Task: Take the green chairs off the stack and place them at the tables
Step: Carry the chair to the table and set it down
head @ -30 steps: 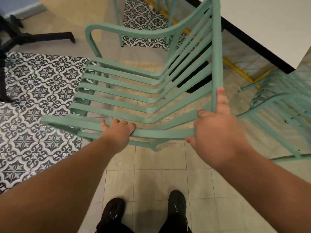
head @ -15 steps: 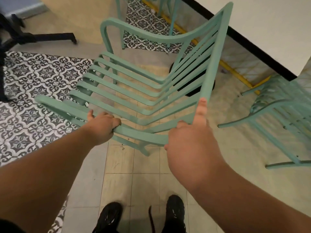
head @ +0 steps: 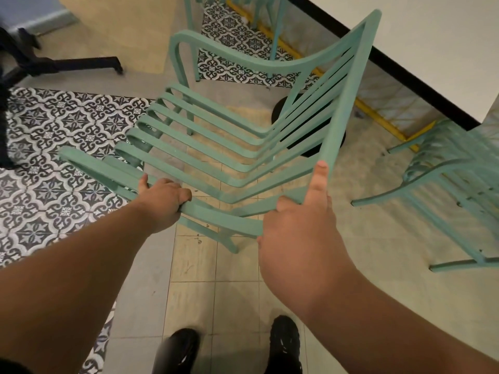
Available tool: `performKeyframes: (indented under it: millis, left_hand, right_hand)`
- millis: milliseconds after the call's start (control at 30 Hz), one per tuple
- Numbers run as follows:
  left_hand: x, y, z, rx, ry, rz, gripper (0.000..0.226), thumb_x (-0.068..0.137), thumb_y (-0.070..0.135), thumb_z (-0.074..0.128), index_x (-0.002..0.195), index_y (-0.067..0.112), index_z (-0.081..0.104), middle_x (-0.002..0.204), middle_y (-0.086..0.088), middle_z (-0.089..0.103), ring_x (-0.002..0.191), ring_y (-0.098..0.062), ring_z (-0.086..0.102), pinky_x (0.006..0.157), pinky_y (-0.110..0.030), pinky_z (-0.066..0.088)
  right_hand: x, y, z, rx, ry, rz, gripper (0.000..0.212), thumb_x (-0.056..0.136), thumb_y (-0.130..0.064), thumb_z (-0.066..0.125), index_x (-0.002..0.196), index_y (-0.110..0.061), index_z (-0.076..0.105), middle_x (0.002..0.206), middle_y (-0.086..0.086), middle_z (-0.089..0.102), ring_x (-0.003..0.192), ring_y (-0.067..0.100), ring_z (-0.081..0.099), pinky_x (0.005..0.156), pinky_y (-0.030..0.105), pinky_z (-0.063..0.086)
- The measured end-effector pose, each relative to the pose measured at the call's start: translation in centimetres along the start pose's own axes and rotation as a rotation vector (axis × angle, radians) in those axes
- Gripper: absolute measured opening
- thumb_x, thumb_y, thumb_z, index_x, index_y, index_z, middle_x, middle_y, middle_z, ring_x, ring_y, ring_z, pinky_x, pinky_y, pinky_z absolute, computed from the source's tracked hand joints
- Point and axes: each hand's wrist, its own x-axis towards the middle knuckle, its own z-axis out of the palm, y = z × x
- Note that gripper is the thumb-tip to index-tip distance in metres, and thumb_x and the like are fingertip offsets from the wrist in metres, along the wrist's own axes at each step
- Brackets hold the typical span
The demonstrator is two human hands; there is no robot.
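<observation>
Green side rail of the seat under the left hand (head: 162, 201): fingers curled over the rail from above, thumb out to the left along it. Right hand (head: 299, 233) grips the same green chair (head: 216, 149) at the rear corner, where the seat rail meets the backrest upright. Its fingers are wrapped under the rail and the index finger is stretched straight up along the upright. Both hands are holding this one chair.

The chair sits side-on to the person, directly in front of the body. Its slatted seat runs to the left and its slatted backrest rises to the right, leaning toward the worktop edge. One leg shows below the near rail, between the hands. Cannot tell whether the feet touch the floor.

Just beyond the backrest is a white worktop (head: 432, 36) with a black edge, filling the upper right. A round black base (head: 337, 139) shows through the backrest slats, on the floor beneath it. A yellow strip (head: 378, 114) runs along the floor under the worktop edge.

A second green chair (head: 442, 190) is to the right of the right hand, apart from the held one and blurred. Legs of another green chair (head: 189, 17) show at the top edge.

Plain beige floor tiles (head: 194, 268) lie underfoot, with black-and-white patterned tiles (head: 54, 130) to the left. Black legs of some furniture base (head: 81, 62) cross the upper left. Two black shoes (head: 286, 341) are at the bottom edge.
</observation>
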Motion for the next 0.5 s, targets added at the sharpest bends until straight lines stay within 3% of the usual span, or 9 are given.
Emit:
performKeyframes:
  millis: [67, 133, 167, 233, 333, 400, 467, 500]
  left_hand:
    - [0.0, 0.0, 0.1, -0.008, 0.001, -0.005, 0.028, 0.087, 0.024, 0.063, 0.111, 0.039, 0.06, 0.099, 0.014, 0.049, 0.131, -0.021, 0.043, 0.114, -0.075, 0.007]
    - [0.1, 0.1, 0.2, -0.022, 0.017, -0.019, 0.029, 0.086, 0.023, 0.064, 0.109, 0.04, 0.061, 0.1, 0.015, 0.049, 0.133, -0.021, 0.041, 0.113, -0.076, 0.006]
    - [0.1, 0.2, 0.3, -0.027, 0.018, -0.026, 0.03, 0.086, 0.022, 0.065, 0.108, 0.041, 0.061, 0.102, 0.015, 0.05, 0.135, -0.022, 0.04, 0.113, -0.077, 0.005]
    - [0.1, 0.3, 0.3, -0.032, 0.001, -0.047, 0.032, 0.087, 0.021, 0.063, 0.11, 0.043, 0.06, 0.109, 0.015, 0.052, 0.142, -0.023, 0.034, 0.113, -0.078, 0.004]
    - [-0.2, 1.0, -0.2, 0.002, -0.061, -0.11, 0.042, 0.087, 0.026, 0.062, 0.125, 0.043, 0.056, 0.141, 0.007, 0.05, 0.152, -0.03, 0.018, 0.112, -0.078, -0.001]
    - [-0.7, 2.5, -1.7, 0.058, -0.171, -0.158, 0.055, 0.084, 0.04, 0.058, 0.138, 0.037, 0.048, 0.151, 0.0, 0.043, 0.152, -0.036, 0.016, 0.11, -0.078, -0.002]
    - [-1.7, 4.4, -3.6, -0.036, -0.245, -0.139, 0.054, 0.076, 0.052, 0.051, 0.127, 0.036, 0.055, 0.133, 0.003, 0.056, 0.14, -0.035, 0.038, 0.11, -0.072, 0.015]
    - [-2.4, 5.4, -4.5, -0.255, -0.243, -0.125, 0.044, 0.072, 0.053, 0.048, 0.112, 0.04, 0.062, 0.117, 0.007, 0.062, 0.125, -0.03, 0.05, 0.107, -0.062, 0.025]
  right_hand:
    - [-0.5, 0.1, 0.0, 0.14, 0.044, -0.005, 0.042, 0.099, -0.045, 0.04, 0.118, -0.018, 0.066, 0.123, 0.006, 0.054, 0.148, 0.055, 0.003, 0.119, 0.069, -0.007]
    - [-1.0, 0.9, -0.4, 0.359, 0.141, -0.003, 0.055, 0.094, -0.063, 0.033, 0.117, -0.027, 0.068, 0.15, 0.0, 0.045, 0.151, 0.036, -0.012, 0.116, 0.054, -0.015]
    - [-1.0, 1.6, -0.8, 0.462, 0.189, -0.011, 0.06, 0.092, -0.067, 0.031, 0.119, -0.029, 0.068, 0.157, -0.001, 0.039, 0.15, 0.024, -0.009, 0.113, 0.044, -0.013]
    - [0.0, 4.1, -1.4, 0.597, 0.281, -0.028, 0.057, 0.093, -0.063, 0.037, 0.127, -0.029, 0.068, 0.161, 0.003, 0.035, 0.146, 0.012, 0.005, 0.109, 0.034, -0.002]
    - [3.6, 8.1, -2.5, 0.676, 0.393, 0.037, 0.043, 0.099, -0.045, 0.055, 0.134, -0.023, 0.066, 0.162, 0.007, 0.035, 0.15, 0.021, 0.016, 0.12, 0.038, 0.007]
    - [6.3, 10.1, -3.1, 0.693, 0.411, 0.099, 0.039, 0.101, -0.035, 0.057, 0.135, -0.018, 0.066, 0.161, 0.01, 0.035, 0.15, 0.024, 0.023, 0.122, 0.037, 0.015]
    - [8.7, 11.6, -3.6, 0.709, 0.399, 0.139, 0.039, 0.103, -0.032, 0.055, 0.136, -0.015, 0.065, 0.158, 0.011, 0.037, 0.147, 0.025, 0.03, 0.118, 0.03, 0.019]
    - [9.8, 12.0, -3.9, 0.716, 0.393, 0.15, 0.039, 0.103, -0.031, 0.054, 0.136, -0.012, 0.064, 0.155, 0.012, 0.038, 0.145, 0.026, 0.032, 0.115, 0.028, 0.021]
